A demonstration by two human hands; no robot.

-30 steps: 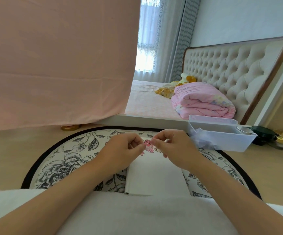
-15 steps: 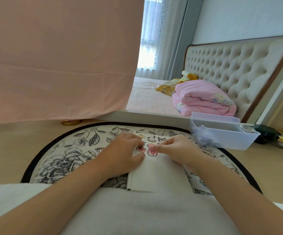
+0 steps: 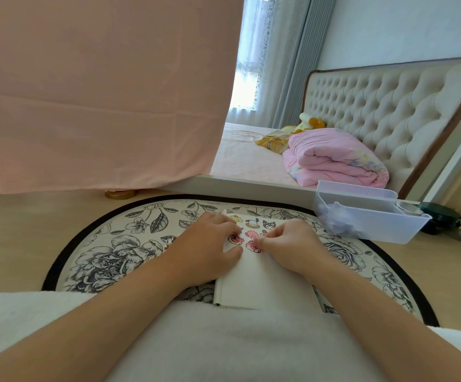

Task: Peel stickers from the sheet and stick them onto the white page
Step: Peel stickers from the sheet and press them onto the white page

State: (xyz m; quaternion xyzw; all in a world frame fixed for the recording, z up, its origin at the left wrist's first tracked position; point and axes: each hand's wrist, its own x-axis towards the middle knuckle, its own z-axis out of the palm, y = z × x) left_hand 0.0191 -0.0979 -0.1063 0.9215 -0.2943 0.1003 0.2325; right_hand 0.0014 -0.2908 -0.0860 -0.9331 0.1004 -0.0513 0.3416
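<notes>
- On the floor (image 3: 17, 230) in front of the person, in the head view, the white page (image 3: 262, 279) lies on a round flowered rug (image 3: 108, 257), with its near end against the person's lap
- The far end of the page already carries several stickers (image 3: 252, 224): a row of small cartoon animals along the top, and a few pink ones just below them
- The near part of the page is bare white, so by my reading the task is well begun, with plenty of room left to fill
- The left hand (image 3: 210, 249) rests on the left edge of the page and grips nothing; its fingertips press down beside a pink figure and its thumb lies flat along the paper, steadying it
- The right hand (image 3: 292, 244) has its fingers curled, and its thumb and forefinger tips meet on the right edge of the lowest pink sticker (image 3: 252, 246), which lies against the page between the two hands
- Whether those tips pinch that sticker or only press it flat, I cannot tell
- I judge this one to be at the setting-down stage, needing only a rub to seat it
- The sticker sheet I cannot pick out for certain; a scrap of print showing by the left wrist may be part of it or part of the rug, so how many stickers are left to peel cannot be judged
- To the right a pale plastic tray (image 3: 384, 230) stands at the rug's edge, and beyond it is a bed (image 3: 246, 161) with a folded pink quilt (image 3: 334, 158)
</notes>
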